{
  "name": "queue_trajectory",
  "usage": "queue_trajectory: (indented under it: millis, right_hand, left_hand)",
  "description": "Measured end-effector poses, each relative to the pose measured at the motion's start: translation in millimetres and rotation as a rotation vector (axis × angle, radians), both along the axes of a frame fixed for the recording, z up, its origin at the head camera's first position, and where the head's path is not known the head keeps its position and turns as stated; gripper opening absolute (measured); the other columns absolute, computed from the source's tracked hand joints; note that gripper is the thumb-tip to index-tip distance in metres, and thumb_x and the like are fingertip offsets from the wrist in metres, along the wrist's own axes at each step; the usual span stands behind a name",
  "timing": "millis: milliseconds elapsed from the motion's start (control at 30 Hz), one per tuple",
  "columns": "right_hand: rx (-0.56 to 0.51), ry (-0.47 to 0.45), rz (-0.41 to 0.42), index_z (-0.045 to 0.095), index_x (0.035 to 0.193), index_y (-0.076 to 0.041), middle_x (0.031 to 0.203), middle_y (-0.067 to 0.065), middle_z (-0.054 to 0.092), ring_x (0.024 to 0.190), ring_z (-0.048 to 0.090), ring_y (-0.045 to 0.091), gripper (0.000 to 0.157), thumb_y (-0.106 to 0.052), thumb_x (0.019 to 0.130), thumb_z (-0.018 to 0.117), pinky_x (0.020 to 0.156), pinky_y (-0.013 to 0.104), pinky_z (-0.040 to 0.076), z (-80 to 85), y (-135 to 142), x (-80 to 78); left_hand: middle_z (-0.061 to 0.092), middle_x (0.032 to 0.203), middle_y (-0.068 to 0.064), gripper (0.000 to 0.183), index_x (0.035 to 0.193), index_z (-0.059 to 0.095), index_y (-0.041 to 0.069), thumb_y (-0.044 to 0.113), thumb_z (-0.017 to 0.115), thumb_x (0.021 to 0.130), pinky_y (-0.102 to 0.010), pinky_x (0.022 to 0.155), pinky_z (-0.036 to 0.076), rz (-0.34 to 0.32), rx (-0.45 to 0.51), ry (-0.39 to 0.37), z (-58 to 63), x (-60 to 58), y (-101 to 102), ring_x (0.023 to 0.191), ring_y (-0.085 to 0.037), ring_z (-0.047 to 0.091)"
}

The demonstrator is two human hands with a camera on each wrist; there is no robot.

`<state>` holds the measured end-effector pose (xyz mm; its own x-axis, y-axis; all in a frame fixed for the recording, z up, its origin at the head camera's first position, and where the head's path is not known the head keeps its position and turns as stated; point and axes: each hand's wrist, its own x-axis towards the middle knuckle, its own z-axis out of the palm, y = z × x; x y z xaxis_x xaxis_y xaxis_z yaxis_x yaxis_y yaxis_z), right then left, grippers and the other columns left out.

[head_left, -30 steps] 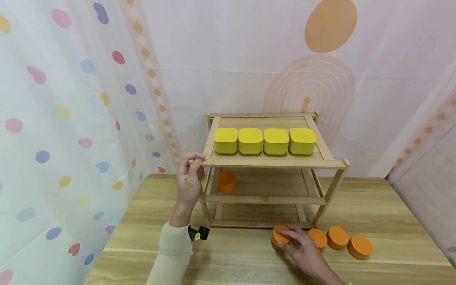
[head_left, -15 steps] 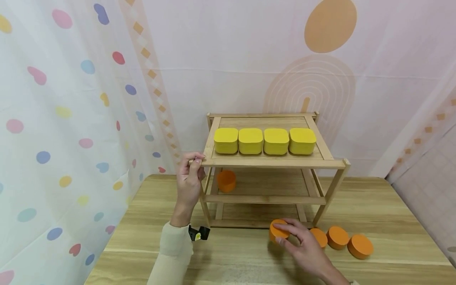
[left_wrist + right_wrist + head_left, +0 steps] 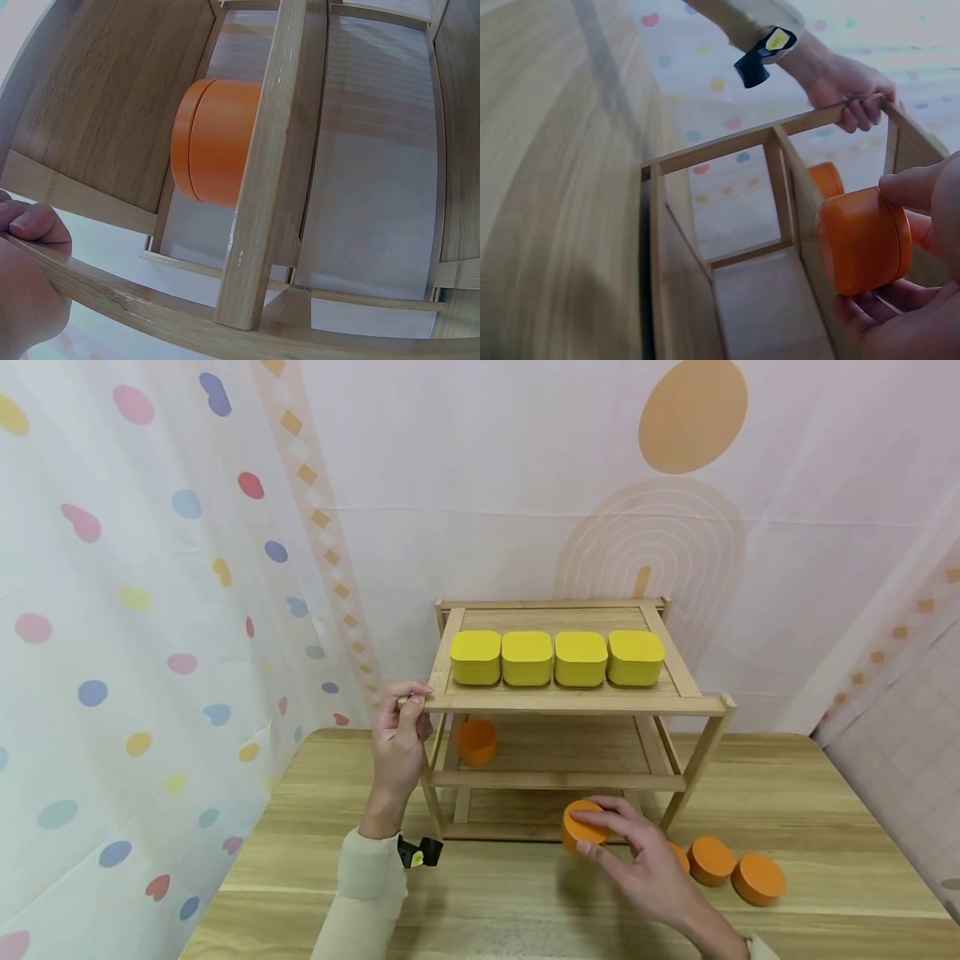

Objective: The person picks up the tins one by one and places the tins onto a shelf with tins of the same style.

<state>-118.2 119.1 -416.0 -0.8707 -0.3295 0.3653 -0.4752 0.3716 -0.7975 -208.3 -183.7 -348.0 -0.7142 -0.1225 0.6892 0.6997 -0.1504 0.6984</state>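
Note:
My left hand [image 3: 399, 739] grips the front left corner of a wooden shelf rack [image 3: 558, 703]. In the left wrist view its fingers [image 3: 37, 223] curl over the rail. My right hand [image 3: 647, 864] holds a round orange box [image 3: 581, 827] between thumb and fingers, above the table before the rack's lower front. The right wrist view shows this orange box [image 3: 862, 240] close up, with a lid seam. Another orange box [image 3: 477, 742] sits at the left of the middle shelf; the left wrist view shows that box [image 3: 214, 142] partly behind a rail.
Several yellow boxes [image 3: 527, 658] stand in a row on the top shelf. More round orange boxes [image 3: 759, 878] lie on the wooden table [image 3: 300, 877] at the right, one partly hidden by my right hand. A patterned curtain [image 3: 465, 460] hangs behind.
My right hand has lifted the orange box off the table and moved it slightly forward, toward the rack. My left hand has stayed on the rack's corner.

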Motion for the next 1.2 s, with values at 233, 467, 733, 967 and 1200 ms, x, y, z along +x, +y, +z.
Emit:
queue_trajectory:
  millis: [233, 467, 733, 967, 1200]
  right_hand:
    - [-0.033, 0.081, 0.055, 0.067, 0.125, -0.020, 0.133, 0.004, 0.057, 0.121, 0.055, 0.016, 0.033, -0.013, 0.093, 0.068, 0.093, 0.024, 0.050, 11.5, -3, -4.6]
    - [-0.078, 0.060, 0.099, 0.067, 0.126, -0.017, 0.134, 0.007, 0.055, 0.120, 0.055, 0.011, 0.033, -0.010, 0.094, 0.067, 0.093, 0.022, 0.050, 28.4, -5, -10.2]
    - [-0.096, 0.039, 0.124, 0.068, 0.124, -0.016, 0.133, 0.006, 0.056, 0.122, 0.053, 0.014, 0.031, -0.011, 0.094, 0.067, 0.097, 0.020, 0.047, 38.0, -8, -23.4]
    - [-0.071, 0.036, 0.161, 0.071, 0.118, -0.020, 0.135, 0.006, 0.056, 0.126, 0.052, 0.025, 0.025, -0.013, 0.094, 0.067, 0.098, 0.026, 0.048, 44.1, -13, -35.0]
    - [-0.056, 0.014, 0.170, 0.074, 0.112, -0.019, 0.134, 0.009, 0.057, 0.127, 0.051, 0.031, 0.021, -0.015, 0.093, 0.069, 0.092, 0.033, 0.052, 46.9, -23, -48.6]
  left_hand:
    - [0.032, 0.062, 0.003, 0.017, 0.101, 0.060, 0.014, 0.010, 0.044, 0.103, -0.023, 0.046, 0.023, -0.009, 0.014, -0.010, 0.6, 1.3, 0, 0.052, -0.011, 0.027]
    - [0.033, 0.061, 0.003, 0.017, 0.102, 0.060, 0.013, 0.010, 0.044, 0.103, -0.024, 0.046, 0.022, -0.014, 0.014, -0.003, 1.2, 1.3, 1, 0.051, -0.011, 0.027]
    - [0.033, 0.060, 0.003, 0.016, 0.102, 0.060, 0.011, 0.010, 0.043, 0.103, -0.025, 0.045, 0.021, -0.012, 0.010, -0.004, 0.5, 1.5, 0, 0.051, -0.011, 0.027]
    - [0.033, 0.060, 0.004, 0.017, 0.102, 0.060, 0.011, 0.009, 0.043, 0.103, -0.025, 0.045, 0.021, -0.018, 0.007, 0.008, 0.5, 1.2, 0, 0.050, -0.011, 0.026]
    - [0.033, 0.059, 0.004, 0.017, 0.101, 0.060, 0.014, 0.010, 0.043, 0.102, -0.023, 0.046, 0.022, -0.013, 0.007, 0.002, 2.1, 1.3, 1, 0.050, -0.010, 0.027]
